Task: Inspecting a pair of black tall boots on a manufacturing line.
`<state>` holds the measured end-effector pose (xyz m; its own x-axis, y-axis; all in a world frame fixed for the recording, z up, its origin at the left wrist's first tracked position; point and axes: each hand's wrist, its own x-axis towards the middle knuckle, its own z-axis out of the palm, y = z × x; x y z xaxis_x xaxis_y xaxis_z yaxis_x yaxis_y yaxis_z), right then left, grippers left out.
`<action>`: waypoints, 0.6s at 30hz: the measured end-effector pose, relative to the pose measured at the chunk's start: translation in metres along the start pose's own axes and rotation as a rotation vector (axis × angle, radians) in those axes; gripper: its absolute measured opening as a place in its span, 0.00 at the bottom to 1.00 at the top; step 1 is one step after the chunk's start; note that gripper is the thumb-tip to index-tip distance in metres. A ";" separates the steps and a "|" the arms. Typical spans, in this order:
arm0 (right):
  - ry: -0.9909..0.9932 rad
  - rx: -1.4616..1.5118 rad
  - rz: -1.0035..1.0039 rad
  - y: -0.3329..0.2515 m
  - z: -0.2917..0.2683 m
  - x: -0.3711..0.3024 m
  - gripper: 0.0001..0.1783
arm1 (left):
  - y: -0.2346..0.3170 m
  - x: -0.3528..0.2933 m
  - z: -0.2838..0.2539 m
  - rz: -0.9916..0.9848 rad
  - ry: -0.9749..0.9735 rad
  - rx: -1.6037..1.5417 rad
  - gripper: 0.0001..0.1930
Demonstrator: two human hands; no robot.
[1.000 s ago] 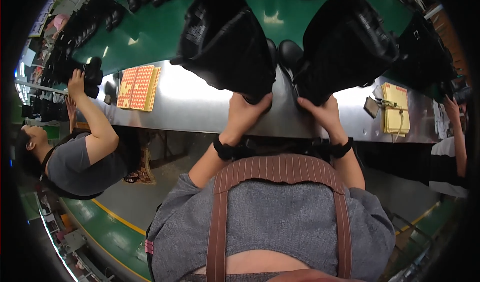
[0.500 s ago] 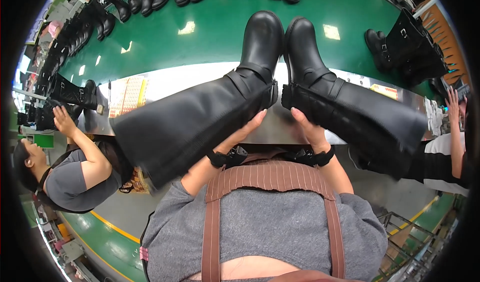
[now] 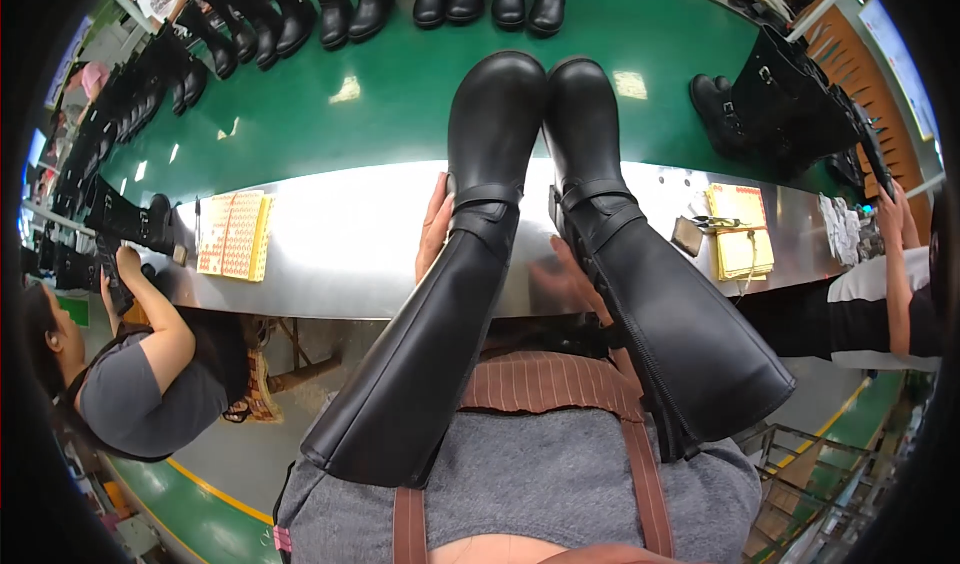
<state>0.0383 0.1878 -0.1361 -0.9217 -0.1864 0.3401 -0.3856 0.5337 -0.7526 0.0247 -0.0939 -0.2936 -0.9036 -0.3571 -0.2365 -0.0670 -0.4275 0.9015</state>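
Two tall black boots reach from above my lap to over the bench, toes pointing away and almost touching. On the left boot (image 3: 440,324), my left hand (image 3: 434,228) grips the ankle from its outer side; fingers show beside the strap and the rest is hidden. My right hand (image 3: 572,276) lies behind the heel and lower shaft of the right boot (image 3: 690,334), mostly covered by it, and supports it. Straps wrap both ankles, and a zipper runs along the right shaft. The shaft tops spread apart over my brown striped apron (image 3: 550,382).
Stacked yellow printed sheets (image 3: 232,236) lie left on the metal bench (image 3: 340,234). A yellow pad (image 3: 742,239) lies right. Black boots line the green table (image 3: 400,94). Co-workers handle boots on the left (image 3: 150,374) and right (image 3: 890,304).
Both boots have swung closer together, their shafts turning down toward me. My left hand has shifted up to the ankle's outer side. The yellow pad on the right has come into fuller view.
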 end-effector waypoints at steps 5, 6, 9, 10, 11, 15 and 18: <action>0.177 0.038 -0.011 -0.023 -0.031 0.012 0.18 | 0.069 -0.057 0.019 0.139 -0.146 0.257 0.20; 0.202 0.050 -0.013 -0.029 -0.034 0.015 0.18 | 0.096 -0.067 0.033 0.202 -0.193 0.372 0.20; 0.254 0.094 -0.004 -0.049 -0.040 0.011 0.18 | 0.168 -0.111 0.072 0.362 -0.326 0.723 0.20; 0.262 0.113 -0.006 -0.054 -0.037 0.011 0.18 | 0.188 -0.125 0.083 0.413 -0.363 0.838 0.21; 0.269 0.132 -0.007 -0.045 -0.053 0.007 0.18 | 0.207 -0.140 0.094 0.460 -0.401 0.955 0.21; 0.221 0.114 0.045 -0.038 -0.092 0.011 0.17 | 0.209 -0.133 0.091 0.406 -0.387 0.289 0.13; 0.079 -0.025 0.374 -0.024 -0.100 0.000 0.22 | 0.223 -0.128 0.095 0.365 -0.327 0.217 0.12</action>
<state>0.0513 0.2572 -0.0619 -0.9922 0.0889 0.0876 -0.0210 0.5729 -0.8193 0.0850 -0.0647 -0.0284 -0.9668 -0.1582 0.2009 0.2221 -0.1300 0.9663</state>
